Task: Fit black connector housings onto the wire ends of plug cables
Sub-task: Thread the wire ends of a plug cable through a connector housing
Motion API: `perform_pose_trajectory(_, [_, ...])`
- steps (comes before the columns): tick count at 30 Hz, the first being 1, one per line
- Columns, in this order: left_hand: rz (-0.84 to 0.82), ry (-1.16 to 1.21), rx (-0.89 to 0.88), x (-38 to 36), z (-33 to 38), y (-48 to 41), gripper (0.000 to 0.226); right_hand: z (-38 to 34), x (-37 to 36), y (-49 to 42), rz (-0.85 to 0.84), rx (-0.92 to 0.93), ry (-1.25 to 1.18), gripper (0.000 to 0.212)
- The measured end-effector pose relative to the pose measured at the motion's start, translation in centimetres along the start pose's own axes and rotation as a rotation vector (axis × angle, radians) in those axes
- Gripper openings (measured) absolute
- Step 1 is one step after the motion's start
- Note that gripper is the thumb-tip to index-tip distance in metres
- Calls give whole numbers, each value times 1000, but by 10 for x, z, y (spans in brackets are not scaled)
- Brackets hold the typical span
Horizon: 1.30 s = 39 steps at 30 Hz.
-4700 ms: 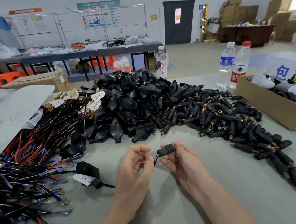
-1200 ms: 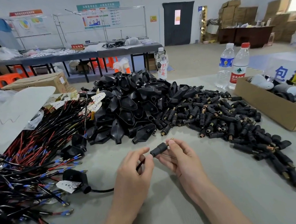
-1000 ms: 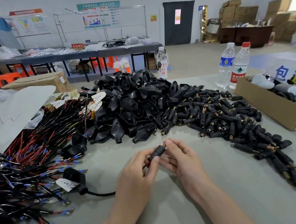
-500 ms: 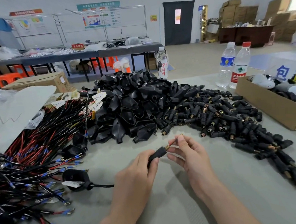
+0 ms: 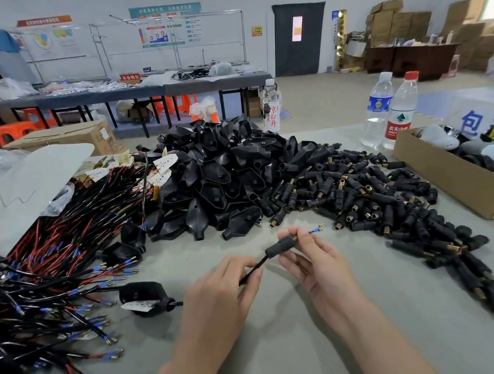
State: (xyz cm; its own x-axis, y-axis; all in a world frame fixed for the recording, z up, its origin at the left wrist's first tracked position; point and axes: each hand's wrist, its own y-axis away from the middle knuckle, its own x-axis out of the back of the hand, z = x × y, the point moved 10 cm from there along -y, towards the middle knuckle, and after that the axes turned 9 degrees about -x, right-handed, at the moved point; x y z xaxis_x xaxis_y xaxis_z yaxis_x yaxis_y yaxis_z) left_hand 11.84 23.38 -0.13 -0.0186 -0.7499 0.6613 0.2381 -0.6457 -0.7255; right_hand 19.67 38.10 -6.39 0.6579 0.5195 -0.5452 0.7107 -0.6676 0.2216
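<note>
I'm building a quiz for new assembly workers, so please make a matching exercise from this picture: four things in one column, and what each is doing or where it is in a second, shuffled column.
Column one
1. left hand
2. right hand
3. tagged plug
4. red-capped bottle

Column two
A. stands beside the blue-labelled bottle
B. pinches the black cable
C. lies on the table, left of the left hand
D. holds the connector housing

Pairs: 1-B, 2-D, 3-C, 4-A
</note>
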Motion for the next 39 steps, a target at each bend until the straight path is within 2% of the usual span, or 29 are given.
perform_pose_trajectory(8, [-24, -2, -35, -2, 3, -1, 8, 5, 3, -2, 29, -47, -13, 20])
perform_pose_trajectory(15, [-30, -17, -39, -1, 4, -2, 13, 6, 4, -4, 57, -40, 36, 25])
perform_pose_trajectory(21, [-25, -17, -36, -2, 4, -1, 16, 14, -15, -1, -78, -121, 67, 40])
perform_pose_trajectory(33, [13, -11, -13, 1, -1, -1, 21, 28, -27, 3, -132, -163, 24, 31])
perform_pose_trajectory(39, [19, -104, -92, 0, 0, 0, 20, 11, -12, 3, -51, -107, -94, 26])
